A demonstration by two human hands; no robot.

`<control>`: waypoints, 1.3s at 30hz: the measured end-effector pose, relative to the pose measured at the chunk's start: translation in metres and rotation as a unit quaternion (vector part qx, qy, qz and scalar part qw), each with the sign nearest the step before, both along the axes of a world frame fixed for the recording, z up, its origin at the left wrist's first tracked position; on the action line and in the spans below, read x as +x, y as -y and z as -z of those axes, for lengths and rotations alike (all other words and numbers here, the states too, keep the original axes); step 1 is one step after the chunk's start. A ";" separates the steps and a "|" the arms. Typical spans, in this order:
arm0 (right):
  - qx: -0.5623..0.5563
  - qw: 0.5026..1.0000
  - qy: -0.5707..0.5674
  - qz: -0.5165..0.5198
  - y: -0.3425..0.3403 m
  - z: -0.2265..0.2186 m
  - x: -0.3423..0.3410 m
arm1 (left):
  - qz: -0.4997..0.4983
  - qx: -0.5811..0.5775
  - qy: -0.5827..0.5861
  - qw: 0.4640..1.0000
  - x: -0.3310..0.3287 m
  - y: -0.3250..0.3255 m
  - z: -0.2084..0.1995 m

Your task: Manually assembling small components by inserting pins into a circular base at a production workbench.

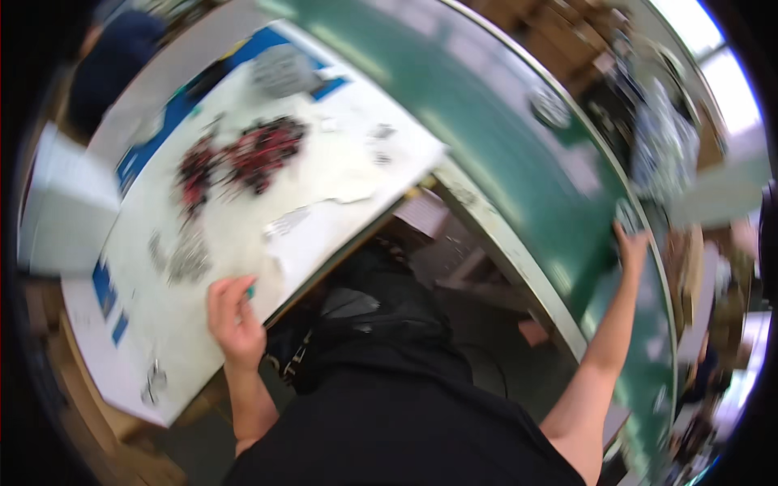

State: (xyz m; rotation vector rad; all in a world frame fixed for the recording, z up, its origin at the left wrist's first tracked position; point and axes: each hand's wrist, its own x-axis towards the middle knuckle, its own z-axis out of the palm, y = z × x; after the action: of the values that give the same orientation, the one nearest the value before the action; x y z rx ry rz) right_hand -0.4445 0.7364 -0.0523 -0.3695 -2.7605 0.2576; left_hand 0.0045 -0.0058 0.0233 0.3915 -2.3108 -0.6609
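My left hand (pixel 235 320) hovers over the near edge of the white worktable (pixel 231 316), its fingers curled. A small teal piece (pixel 250 291) shows at its fingertips, too blurred to name. On the right, my right arm stretches across the green conveyor belt (pixel 519 186). At the belt's far edge my right hand (pixel 631 245) has its fingers at a round grey part (pixel 626 216), closed on it as far as the blur shows. Bundles of red and black wires (pixel 263 154) lie in a heap on the worktable. Beside them is a pile of small silvery pieces (pixel 189 257).
A grey rounded stack (pixel 284 70) sits at the table's far end. Scissors (pixel 154 381) lie near its left corner. Another round grey part (pixel 549 108) rides farther along the belt. Cardboard boxes (pixel 567 40) and a clear plastic bag (pixel 664 146) stand beyond the belt.
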 end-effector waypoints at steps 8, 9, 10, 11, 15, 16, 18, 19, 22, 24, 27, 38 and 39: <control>-0.185 0.923 -0.018 -0.336 0.373 -0.121 0.061 | -0.019 0.063 -0.025 0.998 0.017 -0.006 -0.001; -0.187 0.901 0.008 -0.391 0.435 -0.131 0.071 | -0.015 0.075 -0.022 0.997 0.020 -0.005 0.002; -0.205 0.878 0.068 -0.427 0.492 -0.137 0.072 | -0.010 0.087 -0.021 0.996 0.022 -0.003 0.005; -0.209 0.815 0.040 -0.539 0.541 -0.127 0.059 | -0.017 0.088 -0.025 0.996 0.025 -0.001 0.009; -0.101 0.814 0.035 -0.570 0.721 -0.138 0.057 | -0.034 0.104 -0.006 0.994 0.026 0.007 0.015; -0.068 0.845 0.054 -0.528 0.749 -0.144 0.063 | -0.046 0.120 -0.009 0.992 0.026 0.007 0.016; -0.055 0.845 0.099 -0.522 0.782 -0.144 0.053 | -0.068 0.151 -0.012 0.986 0.025 0.007 0.014; -0.042 0.846 0.144 -0.512 0.794 -0.142 0.046 | -0.065 0.153 -0.017 0.986 0.024 0.008 0.015; -0.054 0.811 0.189 -0.551 0.805 -0.124 0.024 | -0.087 0.121 -0.011 0.989 0.025 0.004 0.015; -0.110 0.743 0.185 -0.634 0.800 -0.115 0.001 | -0.088 0.123 -0.010 0.988 0.025 0.005 0.013; -0.099 0.716 0.155 -0.673 0.788 -0.110 -0.024 | -0.074 0.133 0.001 0.988 0.024 0.006 0.013; -0.223 0.600 0.292 -0.711 0.729 -0.160 0.066 | -0.078 0.221 -0.078 0.969 0.036 0.013 0.025; -0.210 0.510 0.248 -0.796 0.716 -0.147 0.094 | -0.082 0.224 -0.078 0.968 0.040 0.012 0.027</control>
State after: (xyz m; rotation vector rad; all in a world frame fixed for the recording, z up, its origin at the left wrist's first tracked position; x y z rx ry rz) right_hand -0.3506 0.0202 0.0951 2.4513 -2.3538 1.3409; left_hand 0.0440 -0.0174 -0.0039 0.7030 -1.9455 -1.0894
